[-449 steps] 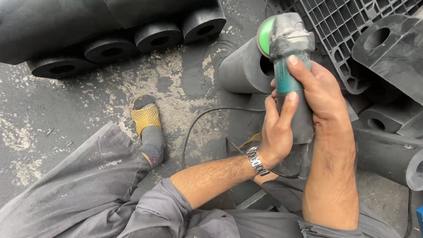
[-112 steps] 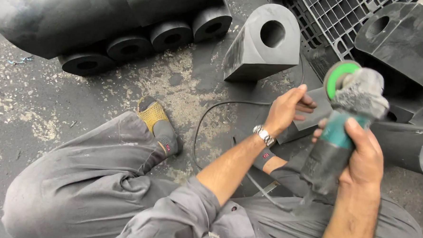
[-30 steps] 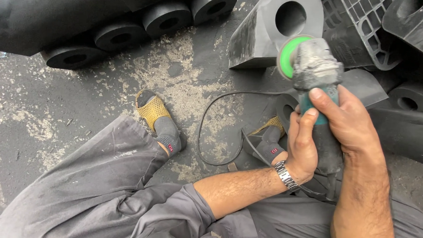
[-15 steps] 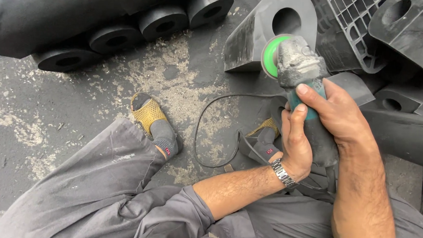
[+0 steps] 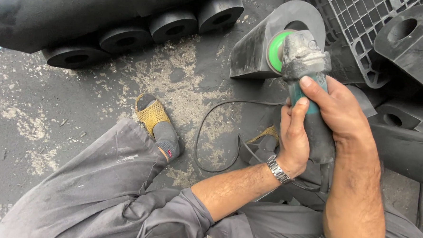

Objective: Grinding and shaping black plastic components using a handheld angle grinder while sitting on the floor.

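Green plastic shows on the body of the angle grinder (image 5: 304, 75), and both hands are wrapped around it in the right half of the frame. The right hand (image 5: 335, 115) is curled over the grip from above, fingers pressed closed on the body; the left hand (image 5: 294, 139), with a metal wristwatch (image 5: 279, 170) on its wrist, clasps the same grip from the side. The dusty grey head of the tool points up the frame, and its green disc (image 5: 275, 51) sits against the face of a dark plastic block (image 5: 260, 42) with a round hole, at upper centre. Whether the disc is turning cannot be told. A black power cord (image 5: 206, 133) loops over the floor (image 5: 54, 126) below it. Pale dust lies spread around the yellow sandal (image 5: 152, 115), which suggests grinding is well under way; similar dark blocks (image 5: 410, 32) wait at the right.
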